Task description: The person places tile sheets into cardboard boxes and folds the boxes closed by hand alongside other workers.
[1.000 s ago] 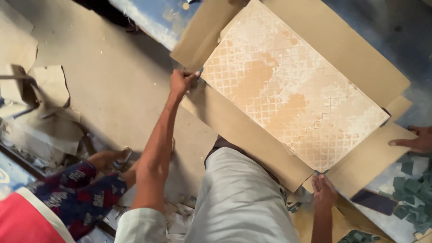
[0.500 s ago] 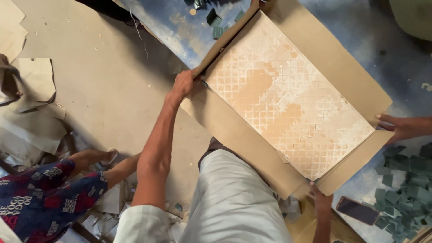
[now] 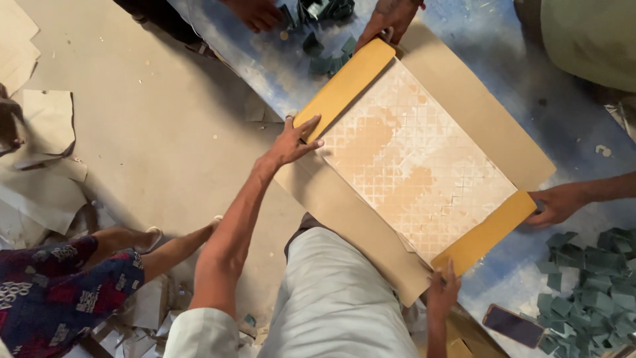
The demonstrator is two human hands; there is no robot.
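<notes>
With the mosaic tile sheet (image 3: 414,156) lying flat in the open cardboard wrap (image 3: 464,99) on the floor, the left hand (image 3: 295,140) should press its spread fingers along the yellow end flap (image 3: 344,83) while the right hand (image 3: 442,292), fingers extended, steadies the opposite flap (image 3: 487,232) squarely.

1. Cardboard sheet (image 3: 464,126): large, brown, flat on the floor, lying diagonally from upper left to lower right, its near long edge just beside the person's knee.
2. Mosaic tile sheet (image 3: 411,159): pale beige-orange, fine grid of small squares, blotchy darker patches, lying flat and centred on the cardboard, same diagonal.
3. Upper-left flap (image 3: 338,86): yellow-tan strip folded up over the sheet's short end, tilted, not flat.
4. Lower-right flap (image 3: 487,232): matching yellow-tan strip folded over the opposite short end.
5. Long side margins of the cardboard lie unfolded.
</notes>
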